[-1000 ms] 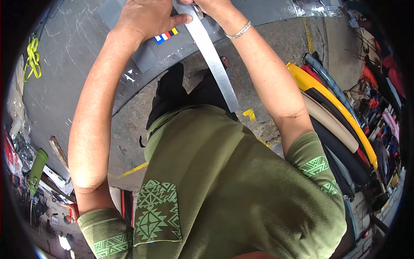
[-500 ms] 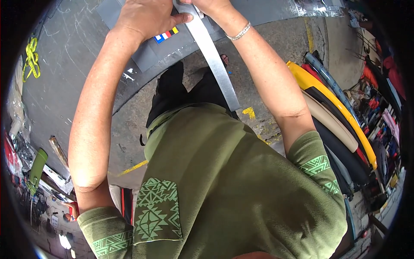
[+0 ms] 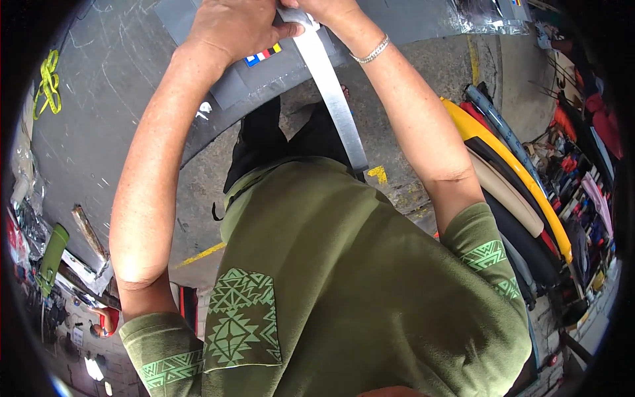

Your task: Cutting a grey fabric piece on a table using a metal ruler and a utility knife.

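A long flat steel ruler (image 3: pixel 334 99) runs from under my hands at the top of the view, past the table edge, to the front of my waist. My left hand (image 3: pixel 241 30) grips it near its upper end, the thumb lying across the metal. My right hand (image 3: pixel 327 9) is closed beside that same end, and a small white bit shows below its fingers. What it holds is hidden, and the upper frame edge cuts off both hands. Beneath my left hand lies a dark grey sheet (image 3: pixel 228 89) with a small multicoloured patch (image 3: pixel 263 55) on it.
The grey worktable (image 3: pixel 119 112) curves around in front of me, with a yellow tape (image 3: pixel 47 83) at its left. Rolls of material, one a yellow roll (image 3: pixel 516 172), lean at my right. A green tube (image 3: pixel 53 255) stands at the lower left.
Both hands, the ruler's upper part and the grey sheet appear slightly further right in the view. The left thumb stays on the ruler.
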`<move>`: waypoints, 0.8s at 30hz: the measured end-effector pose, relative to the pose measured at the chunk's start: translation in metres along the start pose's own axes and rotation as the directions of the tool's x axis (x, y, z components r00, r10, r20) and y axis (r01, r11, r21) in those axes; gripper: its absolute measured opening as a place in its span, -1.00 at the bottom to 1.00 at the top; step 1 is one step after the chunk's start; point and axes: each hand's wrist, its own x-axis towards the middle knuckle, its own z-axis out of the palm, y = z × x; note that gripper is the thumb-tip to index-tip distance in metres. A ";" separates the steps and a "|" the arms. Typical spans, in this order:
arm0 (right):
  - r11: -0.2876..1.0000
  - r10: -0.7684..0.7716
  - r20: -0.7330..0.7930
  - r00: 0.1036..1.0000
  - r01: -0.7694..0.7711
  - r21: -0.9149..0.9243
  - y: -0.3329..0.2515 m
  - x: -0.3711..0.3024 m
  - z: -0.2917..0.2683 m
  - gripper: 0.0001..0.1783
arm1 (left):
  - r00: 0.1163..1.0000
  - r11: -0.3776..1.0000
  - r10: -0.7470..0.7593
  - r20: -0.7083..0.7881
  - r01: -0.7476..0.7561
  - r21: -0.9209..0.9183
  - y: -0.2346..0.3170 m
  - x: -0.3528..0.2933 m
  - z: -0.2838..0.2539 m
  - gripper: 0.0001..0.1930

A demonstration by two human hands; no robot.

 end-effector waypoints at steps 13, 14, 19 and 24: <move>0.749 0.553 0.091 0.828 -0.542 0.381 -0.042 0.025 -0.005 -0.46 | 0.607 0.651 0.082 -0.791 -0.634 -0.418 -0.055 0.056 0.116 0.14; 0.774 0.587 0.009 0.809 -0.565 0.287 -0.049 0.025 -0.020 -0.47 | 0.892 0.889 0.179 -0.415 -0.327 -0.320 -0.027 0.046 0.073 0.14; 0.979 0.023 -0.051 0.998 -0.033 -0.201 -0.066 0.039 -0.052 -0.67 | 0.979 0.997 0.056 -0.194 -0.066 -0.047 -0.014 0.018 0.045 0.14; 0.857 0.514 -0.153 0.844 -0.511 0.064 -0.133 0.020 -0.140 -0.53 | 0.981 0.997 0.008 -0.192 -0.023 -0.076 -0.014 0.014 0.040 0.23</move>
